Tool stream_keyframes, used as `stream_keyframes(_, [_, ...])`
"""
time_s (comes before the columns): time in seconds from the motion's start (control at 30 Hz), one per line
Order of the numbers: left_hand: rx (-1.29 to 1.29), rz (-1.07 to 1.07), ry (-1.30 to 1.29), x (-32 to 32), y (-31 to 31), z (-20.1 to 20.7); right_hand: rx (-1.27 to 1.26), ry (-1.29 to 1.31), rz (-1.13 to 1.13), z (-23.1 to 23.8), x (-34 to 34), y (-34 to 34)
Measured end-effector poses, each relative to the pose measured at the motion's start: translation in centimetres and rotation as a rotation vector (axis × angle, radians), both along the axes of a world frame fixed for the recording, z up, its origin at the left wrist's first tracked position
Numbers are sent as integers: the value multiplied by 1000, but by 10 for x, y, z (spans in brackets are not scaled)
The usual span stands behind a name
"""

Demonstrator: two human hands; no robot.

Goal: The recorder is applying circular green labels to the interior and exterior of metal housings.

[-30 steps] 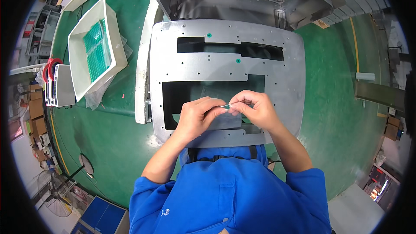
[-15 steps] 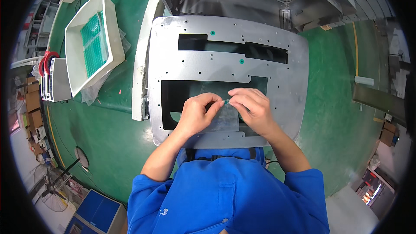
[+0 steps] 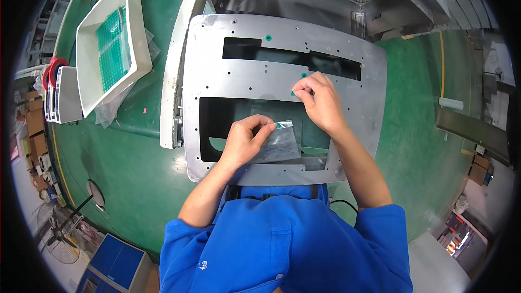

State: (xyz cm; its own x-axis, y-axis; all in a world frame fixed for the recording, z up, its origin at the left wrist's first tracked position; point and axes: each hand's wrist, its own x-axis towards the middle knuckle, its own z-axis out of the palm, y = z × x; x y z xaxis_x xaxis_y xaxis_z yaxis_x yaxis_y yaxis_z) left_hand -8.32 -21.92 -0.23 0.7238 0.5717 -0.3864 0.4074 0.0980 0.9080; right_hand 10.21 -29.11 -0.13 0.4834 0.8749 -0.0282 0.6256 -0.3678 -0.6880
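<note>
My left hand [image 3: 243, 140] pinches a clear plastic sheet [image 3: 283, 146] by its upper edge, where a bit of green shows. The sheet hangs over the large cutout of a grey metal panel [image 3: 260, 84]. Farther away and to the right, my right hand [image 3: 323, 106] has thumb and forefinger closed on a small green round sticker [image 3: 293, 93] at a hole in the panel. Whether the sticker touches the metal I cannot tell. Two more green stickers ring holes nearby, one beside my right fingers [image 3: 304, 75] and another near the far edge [image 3: 268, 38].
A white bin [image 3: 140, 57] with green sheets and clear plastic in it stands at the left, beside red tape rolls [image 3: 56, 70]. A large metal enclosure [image 3: 325, 0] rises behind the panel. Fans [image 3: 59, 233] and a blue cabinet [image 3: 120, 260] are at lower left.
My right hand has moved from the sheet's edge, away from me and to the right, to a hole in the panel, with a green sticker at its fingertips. My left hand still holds the sheet.
</note>
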Motion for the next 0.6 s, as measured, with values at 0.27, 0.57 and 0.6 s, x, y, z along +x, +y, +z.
stream_keyframes(0.27, [-13, 0, 1, 1, -1, 1, -17, -30, -20, 2, -2, 2])
stream_keyframes(0.57, [-7, 1, -4, 3, -3, -3, -9, -79, -25, 1, -5, 2])
stream_keyframes(0.6, [-8, 1, -3, 2, -3, -3, -11, -76, -28, 0, -5, 2])
